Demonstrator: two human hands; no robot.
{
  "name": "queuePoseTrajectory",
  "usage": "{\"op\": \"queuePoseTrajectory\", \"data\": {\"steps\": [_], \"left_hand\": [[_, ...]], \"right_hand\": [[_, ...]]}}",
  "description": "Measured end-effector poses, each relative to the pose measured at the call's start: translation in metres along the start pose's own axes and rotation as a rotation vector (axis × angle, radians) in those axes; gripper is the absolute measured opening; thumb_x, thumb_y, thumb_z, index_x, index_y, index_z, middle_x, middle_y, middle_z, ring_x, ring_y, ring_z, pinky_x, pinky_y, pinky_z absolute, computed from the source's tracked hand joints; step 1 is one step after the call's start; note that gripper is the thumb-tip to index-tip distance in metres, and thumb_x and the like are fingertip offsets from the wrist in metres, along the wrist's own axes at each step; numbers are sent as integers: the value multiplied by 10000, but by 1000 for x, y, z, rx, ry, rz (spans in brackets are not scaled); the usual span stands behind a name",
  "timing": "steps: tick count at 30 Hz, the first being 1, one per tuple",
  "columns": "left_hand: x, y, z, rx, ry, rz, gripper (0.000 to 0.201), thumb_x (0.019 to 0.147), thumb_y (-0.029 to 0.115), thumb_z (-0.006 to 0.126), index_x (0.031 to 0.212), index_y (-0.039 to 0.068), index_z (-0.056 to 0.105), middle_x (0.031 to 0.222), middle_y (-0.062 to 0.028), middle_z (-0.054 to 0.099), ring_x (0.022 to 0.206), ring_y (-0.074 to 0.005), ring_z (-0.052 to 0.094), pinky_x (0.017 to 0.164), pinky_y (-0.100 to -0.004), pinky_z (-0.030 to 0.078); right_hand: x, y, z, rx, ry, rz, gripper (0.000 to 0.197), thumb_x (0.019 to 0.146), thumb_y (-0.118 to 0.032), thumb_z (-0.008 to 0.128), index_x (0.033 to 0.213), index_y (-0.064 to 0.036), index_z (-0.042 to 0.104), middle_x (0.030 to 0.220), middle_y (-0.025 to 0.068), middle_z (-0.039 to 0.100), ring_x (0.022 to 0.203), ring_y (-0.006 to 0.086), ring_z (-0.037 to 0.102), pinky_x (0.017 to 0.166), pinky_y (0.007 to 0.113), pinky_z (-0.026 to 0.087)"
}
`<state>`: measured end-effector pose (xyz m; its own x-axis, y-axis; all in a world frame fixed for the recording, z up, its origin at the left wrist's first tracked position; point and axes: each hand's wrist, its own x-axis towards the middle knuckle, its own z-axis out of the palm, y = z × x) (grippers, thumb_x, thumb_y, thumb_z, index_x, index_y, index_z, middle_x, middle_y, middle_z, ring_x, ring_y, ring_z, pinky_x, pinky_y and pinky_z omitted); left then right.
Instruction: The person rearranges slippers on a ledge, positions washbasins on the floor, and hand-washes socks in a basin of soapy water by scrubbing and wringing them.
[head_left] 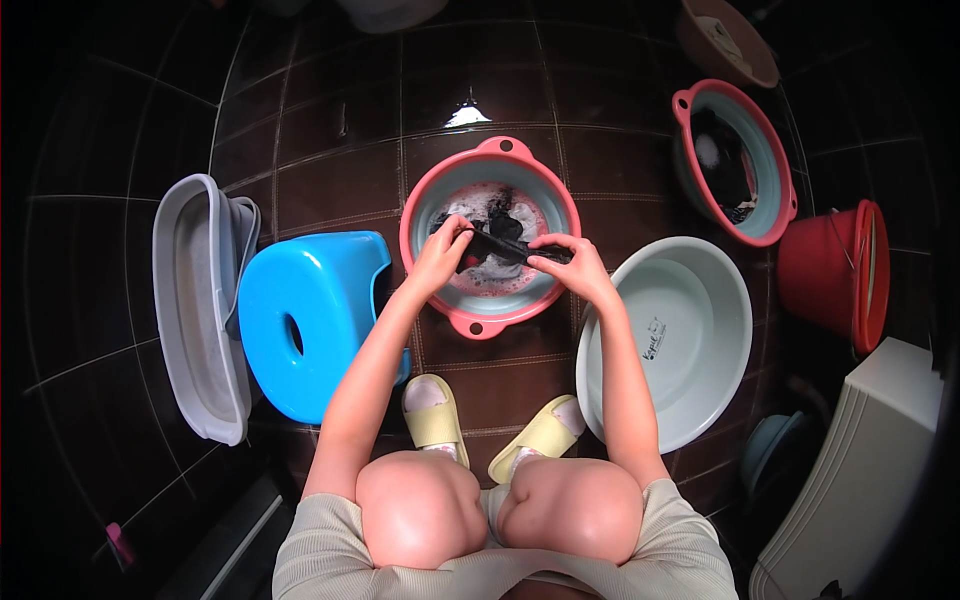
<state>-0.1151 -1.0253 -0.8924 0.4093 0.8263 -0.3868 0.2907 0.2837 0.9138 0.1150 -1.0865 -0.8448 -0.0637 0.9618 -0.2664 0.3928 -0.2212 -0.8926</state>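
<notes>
In front of my feet stands a round basin [424, 178] with a pink rim and grey-blue inner wall. Soapy, pinkish water [483, 284] fills its bottom, with dark and light wet clothes [515, 218] lying in it. Above the water, a black piece of cloth [497, 245] stretches between my hands; its exact kind cannot be made out. My left hand [440, 252] pinches one end between thumb and fingers. At the other end, my right hand [575, 268] grips the cloth, with its thumb beneath and fingers on top.
A blue stool [300, 270] and a long grey tub [185, 300] stand at left. To the right are a large pale basin [700, 340], another pink-rimmed basin [745, 226] with dark contents, and a red bucket [815, 265]. Dark tiles [340, 150] form the floor, with a shiny reflection ahead.
</notes>
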Motion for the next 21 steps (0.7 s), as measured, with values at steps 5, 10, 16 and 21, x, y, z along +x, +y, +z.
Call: {"op": "queuePoseTrajectory", "data": {"steps": [5, 10, 16, 21], "left_hand": [[4, -5, 6, -57, 81, 247, 238, 898, 220, 387, 860, 4, 479, 724, -26, 484, 726, -112, 452, 679, -251, 377], [-1, 4, 10, -64, 62, 93, 273, 836, 276, 516, 854, 5, 487, 706, -29, 493, 693, -109, 465, 659, -256, 393], [-12, 20, 8, 130, -175, -10, 370, 640, 200, 742, 840, 42, 474, 728, -26, 520, 707, -83, 487, 640, -234, 408], [-7, 12, 1, 214, -279, 11, 368, 639, 177, 744, 849, 34, 478, 755, -28, 531, 721, -97, 490, 656, -253, 412]], "right_hand": [[3, 18, 10, 34, 194, 0, 189, 683, -199, 694, 813, -64, 674, 852, 93, 588, 853, 179, 555, 768, 273, 418], [6, 24, 15, 526, 242, -67, 129, 707, -100, 633, 790, -5, 662, 870, 79, 592, 851, 144, 543, 772, 238, 399], [11, 29, 15, 607, 346, 58, 148, 751, -119, 593, 767, 25, 625, 760, 23, 610, 713, 87, 542, 688, 202, 402], [13, 53, 9, 347, 266, 51, 176, 778, -185, 573, 825, -19, 612, 689, 50, 618, 651, 123, 573, 621, 239, 426]]}}
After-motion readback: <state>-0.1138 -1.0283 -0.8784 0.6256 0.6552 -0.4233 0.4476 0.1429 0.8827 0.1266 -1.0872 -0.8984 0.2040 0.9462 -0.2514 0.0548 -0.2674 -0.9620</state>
